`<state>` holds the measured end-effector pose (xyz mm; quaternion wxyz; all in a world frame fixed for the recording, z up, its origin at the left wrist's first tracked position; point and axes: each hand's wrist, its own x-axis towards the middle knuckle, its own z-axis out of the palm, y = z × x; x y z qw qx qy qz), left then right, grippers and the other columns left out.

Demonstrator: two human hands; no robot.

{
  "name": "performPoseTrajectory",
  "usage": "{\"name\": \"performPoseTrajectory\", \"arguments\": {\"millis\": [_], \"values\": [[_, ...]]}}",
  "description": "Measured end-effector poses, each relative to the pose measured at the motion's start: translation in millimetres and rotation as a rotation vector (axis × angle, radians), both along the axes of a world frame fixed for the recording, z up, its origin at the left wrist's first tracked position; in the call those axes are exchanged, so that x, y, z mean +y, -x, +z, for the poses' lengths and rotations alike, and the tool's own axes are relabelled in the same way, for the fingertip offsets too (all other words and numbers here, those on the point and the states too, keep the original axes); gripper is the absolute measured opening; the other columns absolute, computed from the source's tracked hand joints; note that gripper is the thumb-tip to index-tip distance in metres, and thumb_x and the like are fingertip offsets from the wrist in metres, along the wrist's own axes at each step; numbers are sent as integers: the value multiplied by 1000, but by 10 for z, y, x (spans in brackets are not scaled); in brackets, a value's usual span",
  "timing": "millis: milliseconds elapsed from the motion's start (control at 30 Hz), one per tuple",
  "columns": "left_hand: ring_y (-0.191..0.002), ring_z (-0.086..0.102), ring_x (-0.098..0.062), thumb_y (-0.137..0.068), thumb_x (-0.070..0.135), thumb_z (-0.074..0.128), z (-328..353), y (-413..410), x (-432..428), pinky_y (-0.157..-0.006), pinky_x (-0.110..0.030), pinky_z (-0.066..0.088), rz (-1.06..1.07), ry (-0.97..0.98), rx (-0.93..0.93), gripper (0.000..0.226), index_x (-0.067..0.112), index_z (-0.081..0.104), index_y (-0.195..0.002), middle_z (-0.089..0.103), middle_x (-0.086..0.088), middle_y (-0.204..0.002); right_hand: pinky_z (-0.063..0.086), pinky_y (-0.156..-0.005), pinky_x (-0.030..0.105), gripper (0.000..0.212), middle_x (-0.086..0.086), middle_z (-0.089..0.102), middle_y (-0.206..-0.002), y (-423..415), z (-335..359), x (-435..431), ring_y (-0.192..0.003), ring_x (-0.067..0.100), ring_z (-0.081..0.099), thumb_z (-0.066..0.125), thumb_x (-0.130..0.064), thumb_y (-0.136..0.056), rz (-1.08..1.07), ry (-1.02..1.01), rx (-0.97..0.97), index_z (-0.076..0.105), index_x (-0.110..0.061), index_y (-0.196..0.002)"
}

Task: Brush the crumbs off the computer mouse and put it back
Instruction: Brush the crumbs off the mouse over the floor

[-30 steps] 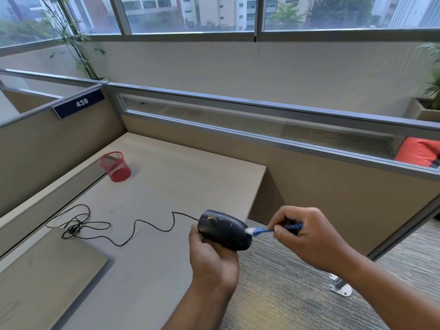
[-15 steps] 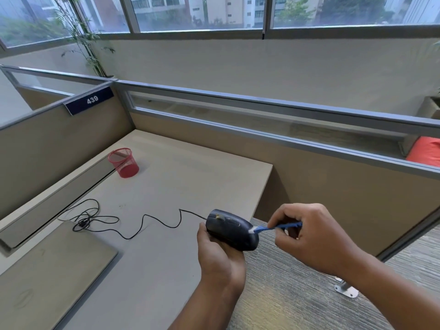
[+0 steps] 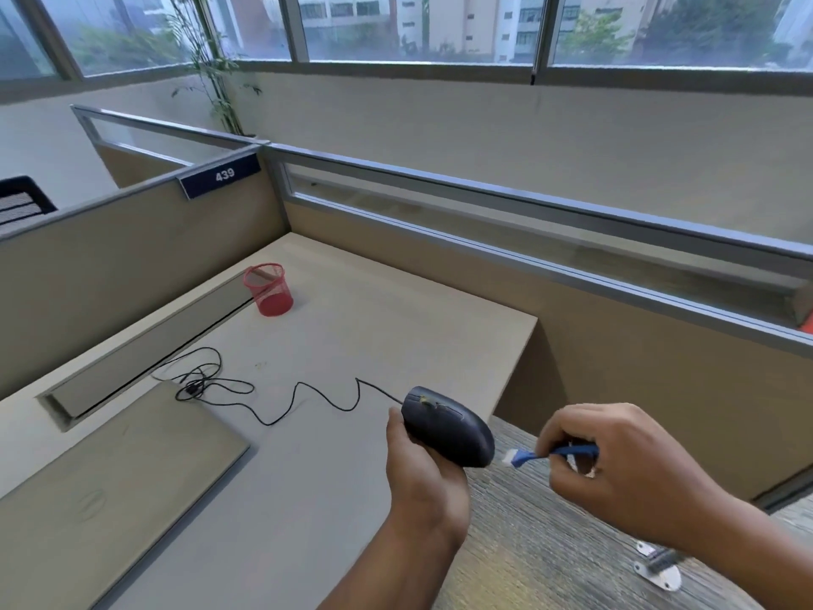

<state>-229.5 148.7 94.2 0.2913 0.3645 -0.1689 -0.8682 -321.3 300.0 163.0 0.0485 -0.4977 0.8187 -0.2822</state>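
Note:
A black wired computer mouse (image 3: 448,427) is held up past the desk's right edge by my left hand (image 3: 422,473), which grips it from below. Small yellowish crumbs sit near its scroll wheel. Its thin black cable (image 3: 281,398) trails left across the beige desk (image 3: 352,345) into a loose tangle. My right hand (image 3: 624,473) pinches a small blue brush (image 3: 550,454). The brush's white bristles hang just off the mouse's near end, a small gap apart.
A red mesh pen cup (image 3: 267,289) stands at the back of the desk. A closed grey laptop (image 3: 110,482) lies at the near left. Partition walls close the desk's back and left. Grey carpet and a metal floor bracket (image 3: 657,565) lie to the right.
The brush tip has come off the mouse's rear and moved slightly right. The view has swung left, so everything sits further right in the frame. My left hand keeps its grip.

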Motion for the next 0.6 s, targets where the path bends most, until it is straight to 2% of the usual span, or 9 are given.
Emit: {"name": "performPoseTrajectory", "arguments": {"millis": [100, 167, 300, 367, 433, 500, 600], "values": [[-104, 61, -25, -100, 55, 27, -6, 2, 16, -90, -38, 47, -36, 13, 15, 57, 13, 60, -121, 67, -16, -114, 50, -51, 21, 15, -17, 69, -72, -30, 119, -189, -59, 11, 64, 57, -35, -72, 25, 89, -67, 71, -33, -75], [-101, 63, -27, -100, 55, 26, -13, 11, 47, -96, -41, 44, -76, 33, 27, 59, 12, 63, -115, 69, -19, -110, 54, -58, 24, 15, -18, 69, -72, -84, 170, -404, -63, 8, 65, 59, -32, -74, 61, 127, -63, 72, -30, -79], [-89, 67, -23, -101, 52, 23, -65, 23, 82, -78, -41, 47, -133, 93, 48, 57, 17, 67, -102, 74, -14, -98, 53, -63, 26, 18, -20, 68, -75, -173, 182, -713, -63, -2, 58, 58, -34, -77, 98, 86, -48, 73, -29, -84], [-88, 66, -24, -100, 53, 23, -75, 12, 68, -77, -40, 45, -139, 92, 38, 58, 15, 66, -103, 73, -15, -97, 52, -60, 27, 22, -18, 66, -68, -170, 163, -698, -60, 1, 57, 54, -40, -74, 92, 47, -43, 72, -30, -82], [-91, 66, -24, -100, 53, 26, -77, 0, 44, -78, -37, 48, -123, 78, 26, 58, 11, 65, -108, 72, -17, -100, 49, -52, 25, 21, -14, 64, -59, -134, 148, -617, -53, 6, 55, 53, -39, -70, 63, 61, -58, 71, -30, -77], [-98, 65, -24, -100, 53, 28, -75, -8, 35, -85, -36, 48, -107, 67, 23, 57, 10, 64, -113, 71, -18, -106, 44, -47, 21, 17, -11, 63, -55, -100, 150, -591, -48, 9, 54, 55, -37, -71, 46, 103, -83, 70, -29, -74], [-108, 65, -26, -101, 51, 27, -66, -18, 70, -93, -37, 47, -110, 70, 26, 57, 12, 65, -117, 71, -19, -115, 49, -49, 24, 10, -12, 66, -59, -113, 172, -696, -48, 8, 57, 62, -28, -78, 81, 138, -90, 73, -28, -78]]}}
